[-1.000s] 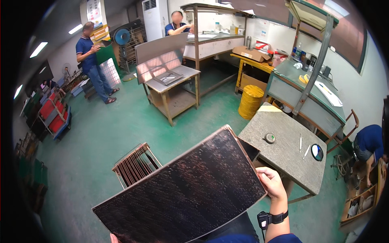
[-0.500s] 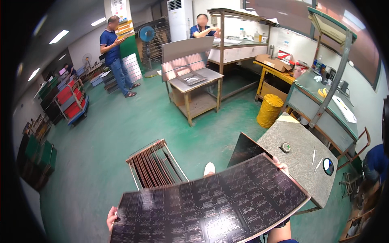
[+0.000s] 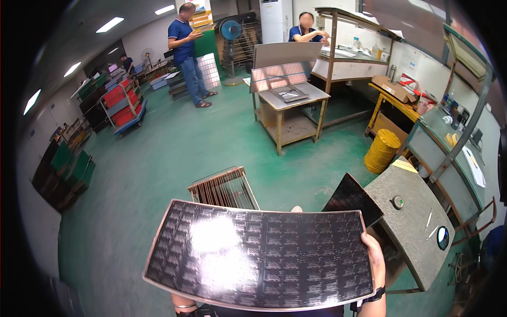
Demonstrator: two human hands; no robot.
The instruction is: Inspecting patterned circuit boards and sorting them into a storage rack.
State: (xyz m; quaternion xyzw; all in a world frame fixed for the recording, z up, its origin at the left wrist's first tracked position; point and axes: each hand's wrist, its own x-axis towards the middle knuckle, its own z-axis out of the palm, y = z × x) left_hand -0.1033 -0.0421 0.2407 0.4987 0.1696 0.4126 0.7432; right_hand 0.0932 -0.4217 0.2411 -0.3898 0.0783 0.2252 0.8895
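A large dark circuit board panel (image 3: 311, 253) with rows of repeated printed patterns is held up in front of me, slightly bowed, and strong light glares off its left half. My right hand (image 3: 375, 254) grips its right edge, thumb on the upper face and the other fingers beneath. Under the lower left part of the panel comes my left wrist (image 3: 184, 303), supporting that side; the panel hides the left fingers. Just past the far edge stands a wire rack (image 3: 224, 189) with many slots, partly covered by the panel. Another dark panel (image 3: 353, 198) leans against the speckled table on my right.
The speckled table (image 3: 417, 232) bears a round gauge (image 3: 397, 202), two pen-like tools and a round black-rimmed lens (image 3: 442, 238). Farther off are a yellow bin (image 3: 382, 150), a metal worktable (image 3: 288, 105) and a red-loaded cart (image 3: 122, 105). One person (image 3: 186, 53) stands; another (image 3: 307, 33) works at a bench.
The panel has tilted and swung round, so its face catches more glare and covers more of the rack. My left fingers have gone out of sight under it. The view has turned left.
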